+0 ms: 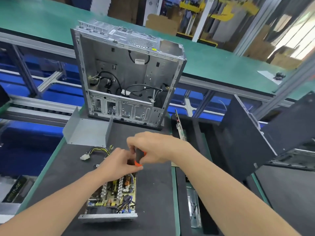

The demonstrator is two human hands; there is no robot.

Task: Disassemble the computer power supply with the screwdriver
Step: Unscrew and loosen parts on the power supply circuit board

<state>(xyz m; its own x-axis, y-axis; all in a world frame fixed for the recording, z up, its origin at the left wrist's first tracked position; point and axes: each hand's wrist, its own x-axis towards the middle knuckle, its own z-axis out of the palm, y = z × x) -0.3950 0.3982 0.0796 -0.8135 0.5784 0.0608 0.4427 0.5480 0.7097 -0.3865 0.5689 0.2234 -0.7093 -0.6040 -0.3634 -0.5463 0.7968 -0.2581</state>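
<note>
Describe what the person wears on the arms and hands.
The left arm and right arm are bare to the frame's edge, no sleeves in view. The left hand and right hand wear no gloves; no watch, bracelet or ring shows.

The left hand [117, 163] and the right hand [151, 147] are bare. The left forearm [68, 198] and the right forearm [221, 184] are bare too, all the way to the picture's lower edge (the wide lens stretches them).

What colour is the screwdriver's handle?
Orange and black; the screwdriver shows best in the head view.
</note>
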